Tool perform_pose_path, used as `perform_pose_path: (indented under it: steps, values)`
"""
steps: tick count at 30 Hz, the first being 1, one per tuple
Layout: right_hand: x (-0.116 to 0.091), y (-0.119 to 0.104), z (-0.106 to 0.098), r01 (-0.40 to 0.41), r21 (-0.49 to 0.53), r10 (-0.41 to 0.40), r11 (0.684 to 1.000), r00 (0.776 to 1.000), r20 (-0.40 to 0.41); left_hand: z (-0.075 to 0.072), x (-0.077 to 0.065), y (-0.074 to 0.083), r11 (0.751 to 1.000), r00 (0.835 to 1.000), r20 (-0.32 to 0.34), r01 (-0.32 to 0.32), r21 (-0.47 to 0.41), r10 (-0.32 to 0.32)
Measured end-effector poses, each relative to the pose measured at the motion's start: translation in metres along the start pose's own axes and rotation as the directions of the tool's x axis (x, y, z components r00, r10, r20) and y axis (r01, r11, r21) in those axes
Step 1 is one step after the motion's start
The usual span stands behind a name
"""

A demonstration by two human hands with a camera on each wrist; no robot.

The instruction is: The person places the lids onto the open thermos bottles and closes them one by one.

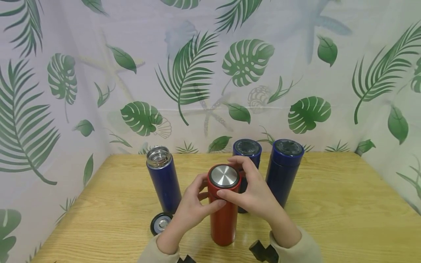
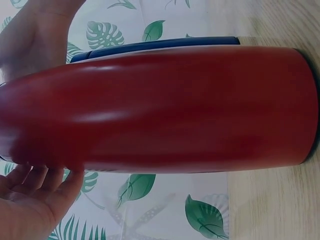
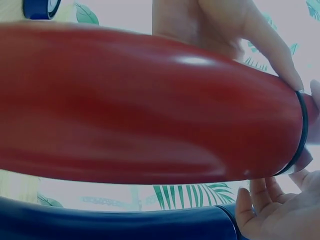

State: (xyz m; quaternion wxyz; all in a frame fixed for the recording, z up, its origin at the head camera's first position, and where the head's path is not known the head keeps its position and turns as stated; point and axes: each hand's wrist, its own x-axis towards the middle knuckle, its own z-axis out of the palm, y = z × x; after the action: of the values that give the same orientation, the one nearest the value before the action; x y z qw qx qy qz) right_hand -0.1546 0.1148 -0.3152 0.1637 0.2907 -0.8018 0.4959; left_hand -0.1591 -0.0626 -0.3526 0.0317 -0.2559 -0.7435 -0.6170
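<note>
The red flask (image 1: 223,226) stands upright on a wooden table (image 1: 342,204). The left hand (image 1: 196,209) curls its fingers round the flask's upper body; the right hand (image 1: 253,191) grips its cap (image 1: 224,176). Left of the flask: uncapped blue flask (image 1: 164,186), loose lid (image 1: 161,223); behind-right: two capped blue flasks (image 1: 284,175).

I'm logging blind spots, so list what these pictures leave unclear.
Head: much of the middle blue flask, behind the right hand and red flask.
Head: part of the loose lid, behind the left wrist.
Left wrist: red flask's top, cut by left edge.
Right wrist: its base, cut likewise.
</note>
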Motion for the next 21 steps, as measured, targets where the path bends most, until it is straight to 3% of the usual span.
perform_pose_path:
  steps: [7,13,16,21]
  values:
    - [-0.0004,0.0015,-0.003,0.101,0.028,-0.101,0.995,0.995,0.02,-0.0005,-0.0002,-0.0012,1.0,1.0,0.004,0.003,-0.008,-0.003]
    - [-0.0008,0.0029,-0.0054,0.171,0.119,-0.18,0.978,0.981,0.07,-0.0008,-0.0005,-0.0012,1.0,1.0,0.004,0.008,-0.008,-0.008]
    - [-0.0007,0.0026,-0.0047,0.159,0.122,-0.168,0.98,0.983,0.074,-0.0008,-0.0003,-0.0017,1.0,1.0,0.002,0.004,-0.003,-0.004]
    - [-0.0009,0.0011,-0.0028,0.083,0.015,-0.083,0.996,0.996,0.025,-0.0005,0.0003,-0.002,1.0,1.0,0.0,-0.001,0.007,0.001]
